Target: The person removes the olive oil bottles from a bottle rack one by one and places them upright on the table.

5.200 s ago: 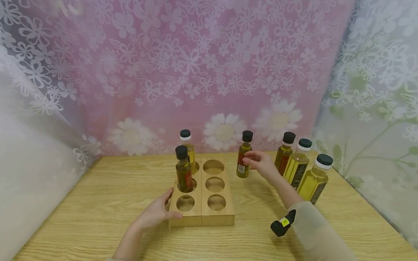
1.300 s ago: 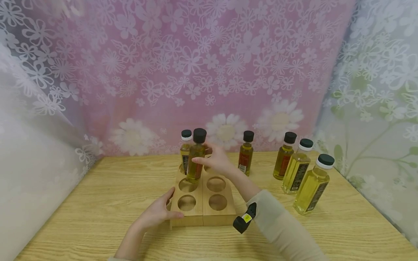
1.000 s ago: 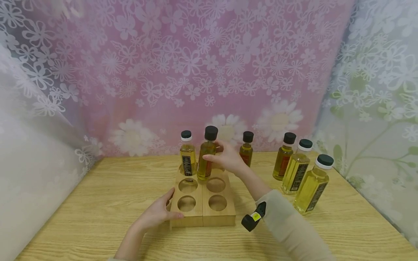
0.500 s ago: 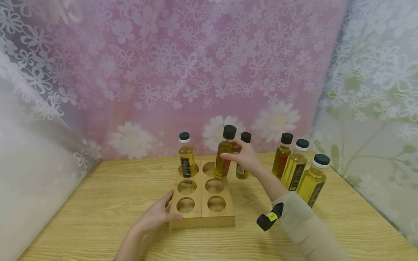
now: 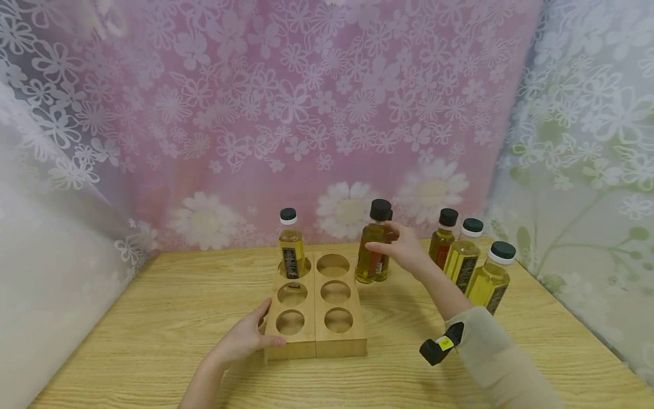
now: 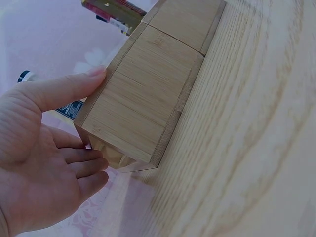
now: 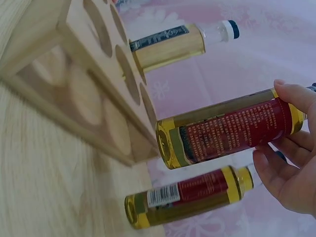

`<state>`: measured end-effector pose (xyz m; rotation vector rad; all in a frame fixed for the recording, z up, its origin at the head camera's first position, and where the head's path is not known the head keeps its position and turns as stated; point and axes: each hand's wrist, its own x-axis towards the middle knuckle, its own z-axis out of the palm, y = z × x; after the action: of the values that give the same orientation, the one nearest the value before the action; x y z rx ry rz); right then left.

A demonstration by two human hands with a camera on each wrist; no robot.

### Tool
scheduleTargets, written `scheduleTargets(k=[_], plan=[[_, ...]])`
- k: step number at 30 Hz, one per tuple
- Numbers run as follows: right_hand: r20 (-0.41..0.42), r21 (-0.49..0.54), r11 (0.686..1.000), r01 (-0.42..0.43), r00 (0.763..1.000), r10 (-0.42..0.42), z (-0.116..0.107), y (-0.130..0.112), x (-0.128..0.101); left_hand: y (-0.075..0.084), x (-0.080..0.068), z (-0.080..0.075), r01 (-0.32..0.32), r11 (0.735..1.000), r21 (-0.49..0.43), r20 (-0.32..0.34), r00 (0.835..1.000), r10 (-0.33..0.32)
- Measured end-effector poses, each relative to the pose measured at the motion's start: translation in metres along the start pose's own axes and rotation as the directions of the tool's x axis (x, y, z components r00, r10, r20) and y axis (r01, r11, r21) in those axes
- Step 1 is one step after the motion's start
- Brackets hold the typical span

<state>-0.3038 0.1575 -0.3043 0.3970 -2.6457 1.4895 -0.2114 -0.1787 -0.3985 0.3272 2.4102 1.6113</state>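
Note:
My left hand (image 5: 245, 335) holds the near left corner of a wooden bottle rack (image 5: 315, 341), thumb at the front edge and fingers along the side; the left wrist view shows the same hand (image 6: 54, 148) at the corner. My right hand (image 5: 406, 253) pinches a dark-capped oil bottle (image 5: 369, 250) with a red label, just right of the rack. The right wrist view has this bottle (image 7: 227, 128) raised above the table. A second red-label bottle (image 7: 182, 195) stands behind it, mostly hidden in the head view. A lighter oil bottle (image 5: 292, 250) sits in the rack's far left hole.
At the right stand a red-label bottle (image 5: 441, 238) and two square yellow oil bottles, one behind (image 5: 462, 258) and one nearer (image 5: 490, 281). Wood-grain table (image 5: 153, 329) extends around the rack. A floral curtain (image 5: 332, 125) hangs along the back.
The red-label bottle from the rack's middle left hole has been lifted out by the right hand and carried right, past the rack's edge. The left hand has stayed at the corner.

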Motion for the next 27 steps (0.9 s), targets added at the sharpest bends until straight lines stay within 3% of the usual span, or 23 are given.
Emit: scheduleTargets(k=[6,17,27], plan=[[-0.01,-0.02,0.999,0.028,1.0,-0.028,-0.005,0.014,-0.003,0.0,0.0,0.0,-0.003,1.0,0.016,-0.004,1.0,0.003],[0.009,-0.063,0.998,-0.027,1.0,0.027,-0.008,0.041,-0.007,0.0,0.0,-0.001,-0.021,1.0,0.021,0.006,1.0,0.021],[0.027,-0.095,0.994,-0.058,0.998,0.061,-0.009,0.051,-0.011,-0.001,0.001,-0.001,-0.027,1.0,0.014,0.008,1.0,0.027]])
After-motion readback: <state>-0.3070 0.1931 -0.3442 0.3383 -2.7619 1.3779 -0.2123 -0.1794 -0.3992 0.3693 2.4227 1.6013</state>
